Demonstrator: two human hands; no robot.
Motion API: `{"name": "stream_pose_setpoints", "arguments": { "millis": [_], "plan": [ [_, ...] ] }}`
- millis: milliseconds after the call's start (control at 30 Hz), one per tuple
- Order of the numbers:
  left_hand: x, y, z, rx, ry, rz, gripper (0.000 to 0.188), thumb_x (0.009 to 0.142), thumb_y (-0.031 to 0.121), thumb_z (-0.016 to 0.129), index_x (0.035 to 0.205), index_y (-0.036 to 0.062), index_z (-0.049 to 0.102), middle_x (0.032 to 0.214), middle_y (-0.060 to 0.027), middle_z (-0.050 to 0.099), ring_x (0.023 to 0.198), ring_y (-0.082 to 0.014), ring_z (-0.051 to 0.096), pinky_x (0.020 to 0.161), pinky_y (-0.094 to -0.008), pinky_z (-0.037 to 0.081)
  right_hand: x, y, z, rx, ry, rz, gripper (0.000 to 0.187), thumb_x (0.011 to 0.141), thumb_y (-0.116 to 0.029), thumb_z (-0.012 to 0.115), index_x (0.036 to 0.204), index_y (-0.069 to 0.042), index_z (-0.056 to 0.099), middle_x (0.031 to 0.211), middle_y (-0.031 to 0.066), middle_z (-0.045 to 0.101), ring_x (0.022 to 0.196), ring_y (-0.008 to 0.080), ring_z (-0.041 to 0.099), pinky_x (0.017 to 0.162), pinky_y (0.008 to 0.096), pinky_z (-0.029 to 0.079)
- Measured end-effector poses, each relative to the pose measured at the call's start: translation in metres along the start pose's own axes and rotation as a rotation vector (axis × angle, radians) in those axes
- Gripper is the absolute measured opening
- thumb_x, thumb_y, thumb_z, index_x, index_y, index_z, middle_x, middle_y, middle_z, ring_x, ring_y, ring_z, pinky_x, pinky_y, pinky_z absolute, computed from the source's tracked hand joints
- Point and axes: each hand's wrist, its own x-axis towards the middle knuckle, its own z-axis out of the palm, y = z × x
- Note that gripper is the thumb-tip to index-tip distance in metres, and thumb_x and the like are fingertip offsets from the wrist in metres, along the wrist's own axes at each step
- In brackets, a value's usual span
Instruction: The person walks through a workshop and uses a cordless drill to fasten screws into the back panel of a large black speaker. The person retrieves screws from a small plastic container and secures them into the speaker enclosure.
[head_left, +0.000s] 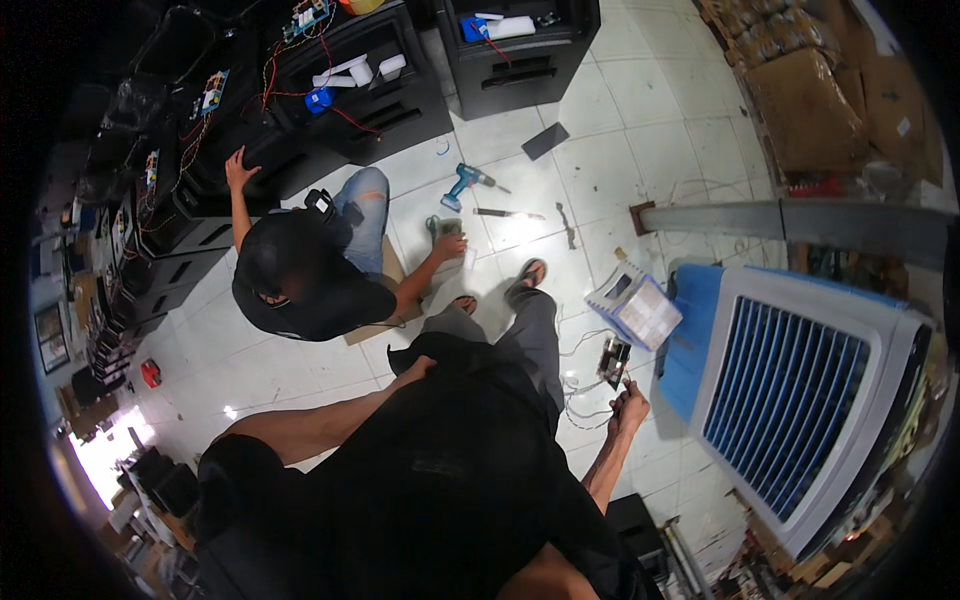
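My right hand [629, 407] is closed, pinching the near edge of a small dark circuit board [613, 360]. Thin pale wires [578, 400] trail from the board in loops over the floor. My left hand [418, 370] is at the front of my black shirt [430, 440], its fingers curled in at the hem and partly hidden by the cloth. Just beyond the board stands a blue and white box-shaped item [640, 308] with a pale sheet on its side.
A large blue and grey louvred air cooler [790, 400] stands at right, below a metal post [740, 220]. Left, a co-worker [300, 270] crouches by black cabinets [370, 110]. A teal cordless drill [470, 185] and a long blade-like tool [508, 213] lie on the tiles.
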Motion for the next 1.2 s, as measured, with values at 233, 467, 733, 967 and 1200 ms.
{"name": "stream_pose_setpoints", "arguments": {
  "millis": [233,467,733,967,1200],
  "plan": [
    [0.090,0.121,0.005,-0.093,0.175,0.215,0.040,0.086,0.022,0.058,0.120,0.0074,0.042,0.106,-0.0130,0.054,0.099,-0.0234,0.052,0.089,-0.0325,0.039,0.077,-0.189,0.074,0.090,-0.245,-0.198,0.020,0.088,-0.014,0.052,0.093,0.004,0.060,0.058,-0.0030,0.041,0.045,0.0068,0.034,0.042,0.0227,0.029],
    [0.152,0.217,-0.011,-0.058,0.234,0.153,0.032,0.088,0.022,0.053,0.115,0.0063,0.047,0.103,-0.0110,0.056,0.095,-0.0215,0.053,0.086,-0.0311,0.040,0.129,-0.331,0.148,0.203,-0.495,-0.199,0.020,0.086,-0.009,0.052,0.099,0.005,0.058,0.069,-0.0002,0.050,0.050,0.0065,0.036,0.045,0.0216,0.031],
    [0.246,0.314,-0.052,-0.137,0.264,0.137,0.029,0.089,0.024,0.050,0.112,0.0058,0.051,0.101,-0.0101,0.057,0.091,-0.0206,0.054,0.084,-0.0303,0.042,0.190,-0.474,0.230,0.375,-0.583,-0.230,0.020,0.091,-0.008,0.044,0.090,0.006,0.058,0.076,0.0043,0.057,0.054,0.0078,0.043,0.050,0.0216,0.037],
    [0.344,0.385,-0.135,-0.216,0.277,0.125,0.029,0.089,0.026,0.048,0.108,0.0053,0.053,0.099,-0.0093,0.057,0.087,-0.0198,0.055,0.082,-0.0297,0.043,0.245,-0.593,0.300,0.154,-0.530,-0.253,0.021,0.092,-0.011,0.040,0.094,0.002,0.056,0.073,0.0015,0.052,0.057,0.0103,0.046,0.068,0.0273,0.047],
    [0.399,0.467,-0.177,-0.381,0.338,0.074,0.029,0.090,0.028,0.045,0.105,0.0049,0.056,0.097,-0.0085,0.058,0.083,-0.0190,0.056,0.080,-0.0290,0.044,0.280,-0.709,0.387,0.067,-0.589,-0.315,0.023,0.094,-0.014,0.036,0.093,-0.002,0.056,0.071,-0.0002,0.051,0.061,0.0100,0.048,0.070,0.0302,0.049]
  ]
}}
